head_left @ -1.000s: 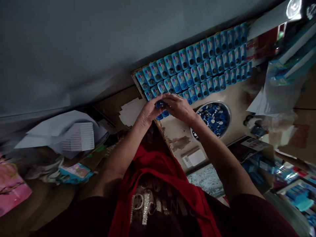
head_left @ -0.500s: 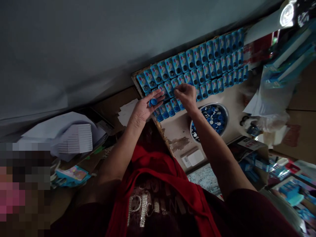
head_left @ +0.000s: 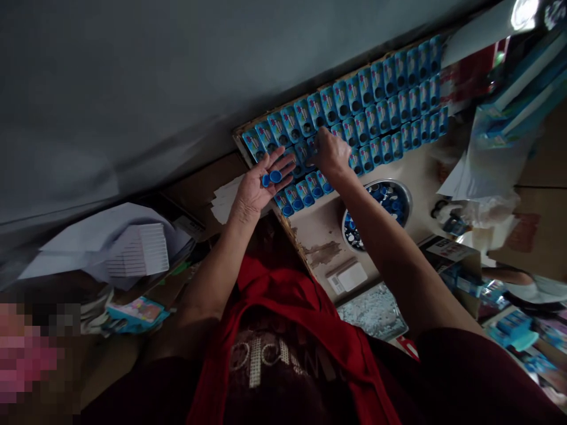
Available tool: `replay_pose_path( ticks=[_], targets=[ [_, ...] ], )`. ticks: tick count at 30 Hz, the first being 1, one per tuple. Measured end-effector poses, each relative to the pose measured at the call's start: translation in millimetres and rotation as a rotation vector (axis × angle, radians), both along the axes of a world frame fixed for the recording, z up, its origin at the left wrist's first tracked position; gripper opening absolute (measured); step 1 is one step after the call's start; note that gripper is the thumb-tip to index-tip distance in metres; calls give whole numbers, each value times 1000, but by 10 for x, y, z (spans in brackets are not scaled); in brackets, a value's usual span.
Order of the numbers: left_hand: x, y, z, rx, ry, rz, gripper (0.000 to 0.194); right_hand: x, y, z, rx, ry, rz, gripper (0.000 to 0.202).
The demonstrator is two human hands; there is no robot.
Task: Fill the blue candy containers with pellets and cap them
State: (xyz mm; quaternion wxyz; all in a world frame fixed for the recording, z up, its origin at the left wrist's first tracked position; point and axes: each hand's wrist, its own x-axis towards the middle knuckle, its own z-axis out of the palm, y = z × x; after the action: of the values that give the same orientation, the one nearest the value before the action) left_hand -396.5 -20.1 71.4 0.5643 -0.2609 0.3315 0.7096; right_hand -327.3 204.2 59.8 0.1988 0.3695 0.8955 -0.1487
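My left hand is palm up with its fingers spread, and it carries two small blue round caps on the palm near the finger bases. Over the middle row of blue blister-like packs is my right hand, back upward, its fingers curled down together. Whatever the right fingertips hold, if anything, is hidden behind the hand. The packs lie in three slanting rows, each with a printed top and a round spot at its lower end. Blue round pieces sit in several packs of the near row, left of my right wrist.
A round metal bowl of blue and silvery discs stands partly behind my right forearm. Nearer lie a small white-labelled box and a tray of pale bits. White papers and stacked cards are at left; plastic bags at right.
My right hand has shifted slightly up and left over the middle row. In my left palm, two caps now show apart; the hand has tipped flatter. The view has moved a little.
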Motion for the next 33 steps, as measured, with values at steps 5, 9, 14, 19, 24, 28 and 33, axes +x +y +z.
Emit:
replay_pose_path(
  ticks=[5,9,14,19,24,28,33],
  targets=[
    [68,-65,71,-44,37,-16,40,152,-400,405,-81,208,176,14],
    [144,16,69,-69,37,-24,39,340,-821,408,-329,413,245,20],
    [262,143,14,-97,9,3,34,525,-923,225,-396,564,98,20],
    [280,90,-52,-127,71,-34,20,576,-752,181,-464,614,-173,3],
    [201,102,-195,-172,144,-78,29,459,-669,196,-532,525,-223,8],
    [150,85,-201,-187,147,-98,23,465,-563,247,-541,519,-312,17],
    [23,-115,-102,-213,175,-107,16,636,-399,238,-440,511,-471,18]
  ],
)
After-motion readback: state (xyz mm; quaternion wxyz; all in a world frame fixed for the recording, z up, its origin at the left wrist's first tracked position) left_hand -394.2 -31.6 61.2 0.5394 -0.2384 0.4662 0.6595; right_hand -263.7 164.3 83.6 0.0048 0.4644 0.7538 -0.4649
